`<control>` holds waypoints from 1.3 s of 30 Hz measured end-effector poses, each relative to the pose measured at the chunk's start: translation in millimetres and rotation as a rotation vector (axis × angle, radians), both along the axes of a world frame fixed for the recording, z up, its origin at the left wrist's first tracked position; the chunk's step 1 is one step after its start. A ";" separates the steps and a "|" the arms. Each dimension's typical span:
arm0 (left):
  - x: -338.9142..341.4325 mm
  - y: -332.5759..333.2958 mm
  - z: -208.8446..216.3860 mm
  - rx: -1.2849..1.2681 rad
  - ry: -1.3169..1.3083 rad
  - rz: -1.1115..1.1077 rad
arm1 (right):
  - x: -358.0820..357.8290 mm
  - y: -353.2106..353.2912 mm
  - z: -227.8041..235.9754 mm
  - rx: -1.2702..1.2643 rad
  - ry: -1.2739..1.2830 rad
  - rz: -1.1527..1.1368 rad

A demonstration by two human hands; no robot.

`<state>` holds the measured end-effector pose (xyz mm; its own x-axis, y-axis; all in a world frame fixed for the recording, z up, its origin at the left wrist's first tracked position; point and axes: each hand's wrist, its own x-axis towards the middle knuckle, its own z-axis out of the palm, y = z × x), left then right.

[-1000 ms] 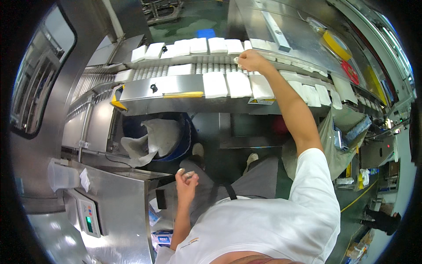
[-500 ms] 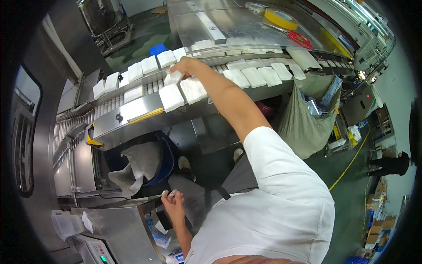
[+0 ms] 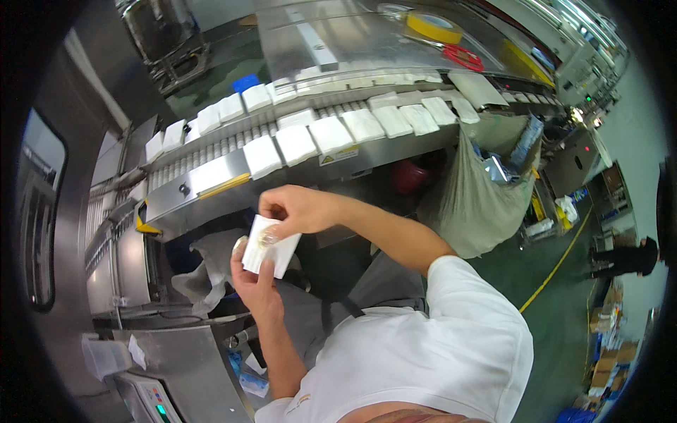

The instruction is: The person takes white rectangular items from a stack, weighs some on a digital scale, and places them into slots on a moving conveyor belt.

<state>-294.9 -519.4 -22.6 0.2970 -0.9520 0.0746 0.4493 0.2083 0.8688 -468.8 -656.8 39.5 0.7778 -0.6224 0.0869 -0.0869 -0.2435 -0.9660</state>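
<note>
In front of my body, over the gap below the conveyor, both hands hold one folded white pad [image 3: 283, 252]. My left hand [image 3: 259, 292] grips its lower left side, the thumb across its face. From above, my right hand [image 3: 305, 209] pinches its top edge with the thumb on the front. Clear finger covers show on some fingertips. Similar white pads [image 3: 297, 145] lie in a row along the near rail of the roller conveyor [image 3: 224, 146]. More white pads [image 3: 230, 107] line the far rail, and a few lie on the rollers.
A cloth sack [image 3: 474, 204] with packaging hangs at the conveyor's right. Red scissors [image 3: 462, 58] and yellow tape [image 3: 434, 28] lie on the metal top. Below left stand a blue bin with pale sheeting [image 3: 218, 261] and a metal cabinet [image 3: 187, 359]. A person [image 3: 624, 259] stands far right.
My right hand has come back from the conveyor toward my body with a white pad. My left hand has risen and now grips that pad too. Pads on the rollers have shifted right.
</note>
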 end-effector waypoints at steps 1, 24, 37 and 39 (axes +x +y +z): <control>-1.9 -1.8 -4.4 0.036 -0.037 0.031 | -2.0 7.9 -1.5 -0.044 0.030 -0.061; 50.5 19.4 -46.0 0.141 -0.074 0.029 | 82.8 -137.2 22.3 0.362 -0.208 -0.276; 44.7 112.0 -102.8 0.470 -0.116 0.045 | 205.1 -278.4 -37.1 0.003 0.265 -0.515; 44.4 109.3 -103.9 0.463 -0.114 0.043 | 163.1 -259.4 -20.9 -0.264 0.320 -0.501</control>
